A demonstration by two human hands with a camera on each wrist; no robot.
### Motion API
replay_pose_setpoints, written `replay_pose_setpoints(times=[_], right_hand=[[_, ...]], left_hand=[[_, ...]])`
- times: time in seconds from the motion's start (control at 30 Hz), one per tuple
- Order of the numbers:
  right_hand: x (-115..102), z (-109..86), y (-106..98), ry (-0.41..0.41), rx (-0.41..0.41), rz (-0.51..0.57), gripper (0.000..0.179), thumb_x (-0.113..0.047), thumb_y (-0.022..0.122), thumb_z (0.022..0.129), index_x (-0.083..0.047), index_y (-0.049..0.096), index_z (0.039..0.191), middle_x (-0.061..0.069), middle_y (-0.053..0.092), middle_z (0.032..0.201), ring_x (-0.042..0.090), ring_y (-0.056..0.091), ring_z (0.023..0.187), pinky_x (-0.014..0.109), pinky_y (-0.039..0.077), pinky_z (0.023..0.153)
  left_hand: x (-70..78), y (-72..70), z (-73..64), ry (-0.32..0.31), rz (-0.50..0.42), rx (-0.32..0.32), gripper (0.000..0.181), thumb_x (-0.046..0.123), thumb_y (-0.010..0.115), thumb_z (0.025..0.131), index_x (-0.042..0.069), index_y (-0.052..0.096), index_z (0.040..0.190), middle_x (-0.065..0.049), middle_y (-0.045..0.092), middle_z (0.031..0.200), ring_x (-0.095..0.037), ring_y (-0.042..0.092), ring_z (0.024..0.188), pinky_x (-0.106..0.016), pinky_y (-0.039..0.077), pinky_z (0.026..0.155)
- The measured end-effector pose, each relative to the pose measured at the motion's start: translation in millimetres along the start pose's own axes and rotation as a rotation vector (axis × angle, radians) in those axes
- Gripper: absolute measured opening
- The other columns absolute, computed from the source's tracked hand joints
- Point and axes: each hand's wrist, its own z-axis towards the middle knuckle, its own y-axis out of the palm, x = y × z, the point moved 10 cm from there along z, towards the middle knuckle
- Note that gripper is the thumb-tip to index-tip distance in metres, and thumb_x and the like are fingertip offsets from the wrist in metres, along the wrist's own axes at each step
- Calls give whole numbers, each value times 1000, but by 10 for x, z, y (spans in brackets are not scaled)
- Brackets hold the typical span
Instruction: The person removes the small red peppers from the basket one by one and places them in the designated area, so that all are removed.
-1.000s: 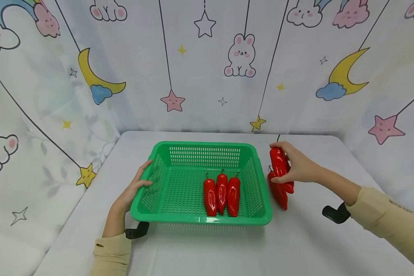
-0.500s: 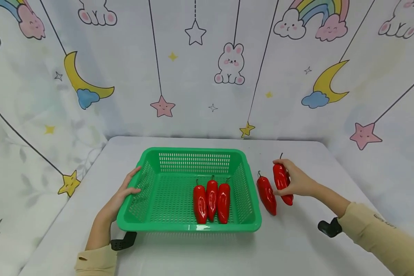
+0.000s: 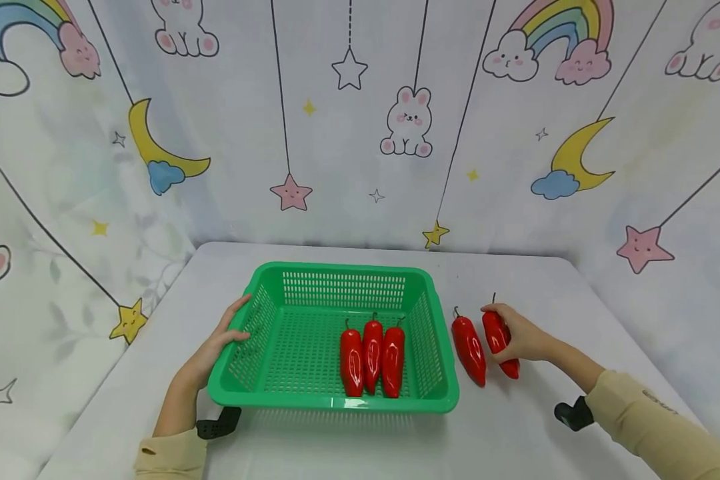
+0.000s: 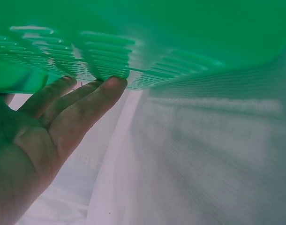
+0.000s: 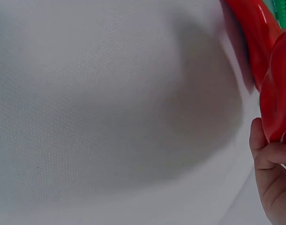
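"Red pepper [image 3: 495, 331] in the right hand [image 3: 521, 335], out between the green basket [image 3: 333, 403] and the right edge of the bench [image 3: 516, 280]. What's changed?"

"A second ago it overlapped the loose pepper [image 3: 469, 350] in the head view. Now it's lower and farther right, with a strip of bench showing between the two."

"And the grip?"

"The right thumb and fingers pinch it. The left hand [image 3: 217, 341] holds the basket's left rim with the thumb lapped over; the left wrist view shows fingertips against the slotted outer wall."

"Inside the basket?"

"Three peppers [image 3: 373, 357] side by side, nearer its right wall, same as a second ago."

"Meaning what for the work?"

"My reading: the two outside peppers are separated, so each can be handled alone. But this one isn't free of the fingers, and I can't tell whether it bears on the bench. The basket's count hasn't grown."
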Motion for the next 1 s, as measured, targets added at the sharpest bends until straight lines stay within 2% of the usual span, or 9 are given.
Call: replay_pose_setpoints(times=[0.33, 0.6, 0.83, 1.0], right_hand=[[80, 38, 137, 7, -62, 18, 91, -17, 86, 54, 2, 35, 127, 16, 44, 115, 38, 42, 107, 38, 51, 67], [92, 58, 276, 6, -99, 14, 91, -23, 87, 53, 0, 35, 125, 14, 43, 116, 36, 41, 108, 37, 51, 67], [4, 104, 317, -42, -91, -37, 88, -22, 86, 55, 1, 36, 124, 20, 30, 126, 40, 38, 110, 41, 51, 71], [-2, 111, 332, -21, -73, -51, 91, -23, 86, 53, 1, 35, 125, 22, 23, 131, 41, 36, 112, 43, 51, 70]], left_hand=[[-9, 3, -11, -3, -21, -7, 69, 10, 36, 90, 31, 3, 147, -12, -4, 149, -41, 27, 118, -43, 43, 80], [11, 38, -19, 11, -19, -20, 69, 10, 36, 91, 29, 2, 148, -13, -5, 149, -42, 23, 121, -43, 42, 80], [8, 12, -29, 0, -11, -4, 69, 11, 36, 91, 30, 2, 147, -14, -6, 149, -42, 22, 122, -43, 42, 80], [6, 25, -12, -4, -17, -5, 69, 10, 37, 91, 28, 1, 148, -14, -5, 149, -43, 20, 124, -43, 42, 81]])
